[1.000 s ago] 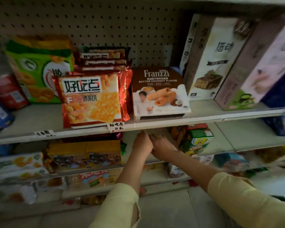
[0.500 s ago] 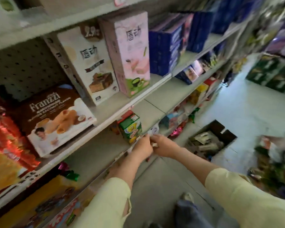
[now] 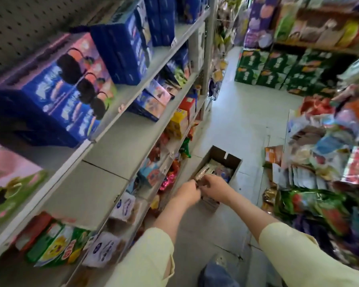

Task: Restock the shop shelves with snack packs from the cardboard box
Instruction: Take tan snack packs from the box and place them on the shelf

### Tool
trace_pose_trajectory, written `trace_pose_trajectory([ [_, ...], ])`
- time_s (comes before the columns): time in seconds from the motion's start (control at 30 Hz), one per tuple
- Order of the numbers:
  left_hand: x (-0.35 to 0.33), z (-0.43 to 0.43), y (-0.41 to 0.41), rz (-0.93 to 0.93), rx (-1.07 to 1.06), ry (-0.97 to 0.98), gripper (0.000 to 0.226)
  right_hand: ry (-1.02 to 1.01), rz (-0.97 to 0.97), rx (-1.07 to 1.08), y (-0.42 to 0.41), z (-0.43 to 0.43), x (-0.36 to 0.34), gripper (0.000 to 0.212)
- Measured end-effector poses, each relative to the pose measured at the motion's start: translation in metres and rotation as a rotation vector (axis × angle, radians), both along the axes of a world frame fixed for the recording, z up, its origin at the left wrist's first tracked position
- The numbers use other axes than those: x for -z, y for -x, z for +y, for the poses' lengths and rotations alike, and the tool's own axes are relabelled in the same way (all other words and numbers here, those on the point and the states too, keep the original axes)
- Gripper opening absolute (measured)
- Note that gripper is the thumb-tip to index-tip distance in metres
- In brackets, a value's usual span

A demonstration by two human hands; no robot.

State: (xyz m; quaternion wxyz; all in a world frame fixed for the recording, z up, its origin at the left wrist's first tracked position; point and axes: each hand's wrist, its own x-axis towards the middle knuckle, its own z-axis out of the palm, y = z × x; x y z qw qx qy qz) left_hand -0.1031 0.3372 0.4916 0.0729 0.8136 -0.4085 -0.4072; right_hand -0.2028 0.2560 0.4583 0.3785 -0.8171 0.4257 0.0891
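Observation:
An open cardboard box (image 3: 233, 160) stands on the floor against the foot of the shelving, with several snack packs (image 3: 215, 169) inside. My left hand (image 3: 187, 192) and my right hand (image 3: 215, 188) are held close together in front of the box's near end, fingers curled toward each other. Motion blur hides whether anything is between the fingers. The grey shop shelves (image 3: 104, 183) run along my left, with a bare stretch on the middle level.
Blue biscuit boxes (image 3: 60, 94) fill the upper shelf and a green and yellow pack (image 3: 56, 243) lies lower down. Heaps of snack bags (image 3: 319, 158) crowd the right side. Green cartons (image 3: 274, 69) are stacked at the aisle's far end. The floor (image 3: 236, 121) between is narrow.
My view has swung right and down from the shelf front to the aisle floor. Both hands have come off the lower shelf and dropped together toward the cardboard box.

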Motion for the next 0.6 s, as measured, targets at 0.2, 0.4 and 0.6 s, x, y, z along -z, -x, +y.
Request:
trace_pose_trajectory([
  [0.2,0.035,-0.092,-0.005,-0.003,0.007,-0.043,0.039,-0.050,0.005,0.137,0.007,-0.079,0.032,0.012],
  [0.4,0.097,-0.183,-0.027,0.003,0.017,-0.115,0.034,-0.129,0.026,0.322,-0.001,-0.158,0.089,0.040],
  [0.6,0.189,-0.260,-0.052,0.019,0.054,-0.161,0.028,-0.198,0.030,0.510,-0.018,-0.236,0.172,0.047],
])
